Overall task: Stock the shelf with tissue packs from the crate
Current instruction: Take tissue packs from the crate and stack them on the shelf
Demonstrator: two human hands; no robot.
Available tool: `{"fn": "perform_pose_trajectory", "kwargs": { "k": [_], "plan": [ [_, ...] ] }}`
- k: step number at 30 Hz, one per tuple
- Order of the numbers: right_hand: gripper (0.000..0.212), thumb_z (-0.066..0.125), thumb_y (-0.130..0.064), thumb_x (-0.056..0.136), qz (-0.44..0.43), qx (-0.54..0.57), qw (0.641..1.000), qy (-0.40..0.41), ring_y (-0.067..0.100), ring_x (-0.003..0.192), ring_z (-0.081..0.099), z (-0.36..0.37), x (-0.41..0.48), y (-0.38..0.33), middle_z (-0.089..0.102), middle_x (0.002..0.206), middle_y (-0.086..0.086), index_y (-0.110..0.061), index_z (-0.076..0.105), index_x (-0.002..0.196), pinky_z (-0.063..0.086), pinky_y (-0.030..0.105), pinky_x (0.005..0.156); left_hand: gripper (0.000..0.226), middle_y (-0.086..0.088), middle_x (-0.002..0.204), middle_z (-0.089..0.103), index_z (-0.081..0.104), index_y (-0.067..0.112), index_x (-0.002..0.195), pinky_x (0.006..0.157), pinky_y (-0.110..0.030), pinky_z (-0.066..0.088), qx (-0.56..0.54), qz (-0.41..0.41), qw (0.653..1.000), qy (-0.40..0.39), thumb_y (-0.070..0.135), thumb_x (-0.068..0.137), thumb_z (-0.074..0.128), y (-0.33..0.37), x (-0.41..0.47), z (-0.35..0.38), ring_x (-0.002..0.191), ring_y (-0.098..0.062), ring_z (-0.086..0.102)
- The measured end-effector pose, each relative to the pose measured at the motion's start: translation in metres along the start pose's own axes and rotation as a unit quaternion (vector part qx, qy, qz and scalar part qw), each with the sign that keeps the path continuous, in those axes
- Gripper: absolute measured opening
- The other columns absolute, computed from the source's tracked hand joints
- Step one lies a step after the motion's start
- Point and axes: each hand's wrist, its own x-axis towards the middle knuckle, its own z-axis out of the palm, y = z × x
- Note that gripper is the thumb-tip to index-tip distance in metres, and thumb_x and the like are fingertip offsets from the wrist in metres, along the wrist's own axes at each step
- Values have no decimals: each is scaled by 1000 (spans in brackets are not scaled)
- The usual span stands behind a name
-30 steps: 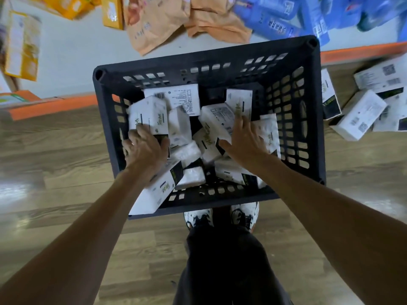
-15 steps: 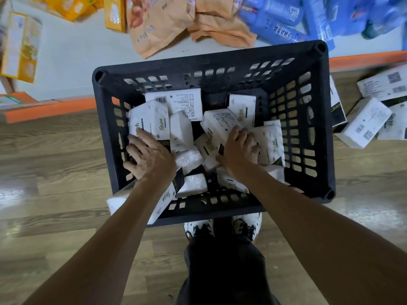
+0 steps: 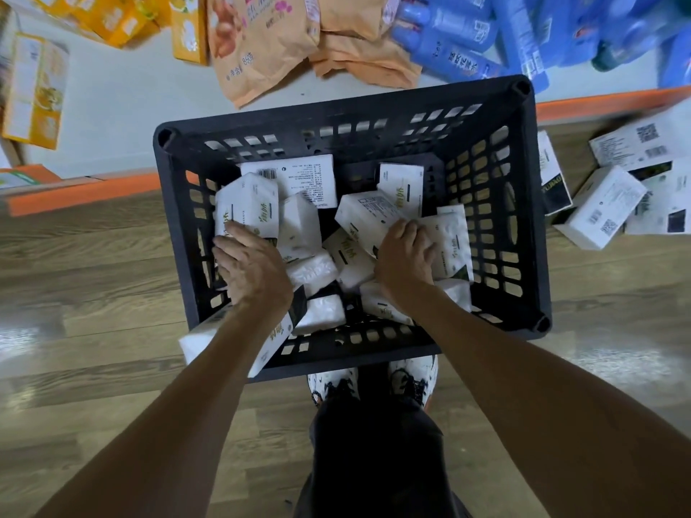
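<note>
Reaching into the black crate (image 3: 336, 110), the left hand (image 3: 252, 271) curls its fingers round a tissue pack (image 3: 246, 203) at the left wall; the right hand (image 3: 405, 259) grips a second pack (image 3: 364, 213) mid-crate. Loose packs (image 3: 602, 207) lie right of the crate, near the shelf (image 3: 112, 106).

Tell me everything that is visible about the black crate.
The crate is black, seemingly hard plastic, with slotted walls and round sockets at the corners. It stands upright on the wooden floor beside the low shelf, open-topped, holding loose white tissue packs. The left hand and right hand reach inside onto packs.
</note>
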Motion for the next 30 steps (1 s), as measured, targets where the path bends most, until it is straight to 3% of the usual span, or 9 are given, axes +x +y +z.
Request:
{"fn": "perform_pose_trajectory", "kwargs": {
  "k": [5,9,15,19,23,26,28,30],
  "plan": [
    [66,37,-6,98,-8,4,1000,-16,40,147,-7,-39,-22,16,-3,158,26,6,-4,149,3,58,118,72,-34,136,33,11,-8,142,109,-48,35,-21,48,999,10,5,89,58,-5,-7,-38,129,-44,36],
    [74,46,-9,98,-28,-14,999,5,42,146,-6,-88,-53,22,-4,158,27,6,-6,149,5,57,118,68,-37,134,33,9,-12,142,108,-48,36,24,126,992,10,1,88,49,7,-34,-81,126,-45,38],
    [64,37,-4,98,-57,-19,995,80,39,147,-1,-189,-126,31,2,158,26,5,0,150,7,55,119,56,-32,134,39,13,-15,139,108,-45,37,89,189,975,68,4,92,36,29,-106,-177,125,-41,42],
    [67,40,-10,100,-66,-63,989,114,42,147,-1,-274,-187,42,2,157,28,9,-2,148,8,58,117,61,-34,144,27,-4,-15,142,115,-40,29,153,223,958,93,3,95,30,36,-176,-265,134,-40,33],
    [70,40,5,93,-76,-82,983,148,42,147,0,-366,-252,54,1,157,29,9,-3,148,9,57,118,64,-36,149,15,-12,-20,140,118,-40,21,202,252,937,137,-2,93,29,34,-243,-350,140,-44,22],
    [70,40,6,93,-80,-79,976,185,42,147,1,-428,-300,58,2,158,28,8,-2,149,11,57,118,59,-43,148,5,-14,-24,137,117,-46,22,258,277,911,165,-9,88,15,28,-284,-403,141,-50,14],
    [69,38,5,92,-93,-90,968,214,42,147,3,-460,-331,62,3,157,28,9,-2,149,13,57,117,58,-47,144,14,-9,-25,138,113,-49,30,223,300,906,196,-8,86,12,28,-307,-428,137,-52,24],
    [66,27,5,89,-95,-114,957,249,42,146,5,-491,-365,65,4,157,28,9,-2,148,12,57,117,57,-46,134,36,4,-24,137,101,-49,44,168,302,908,238,-2,90,27,34,-328,-457,126,-52,43]
  ]
}}
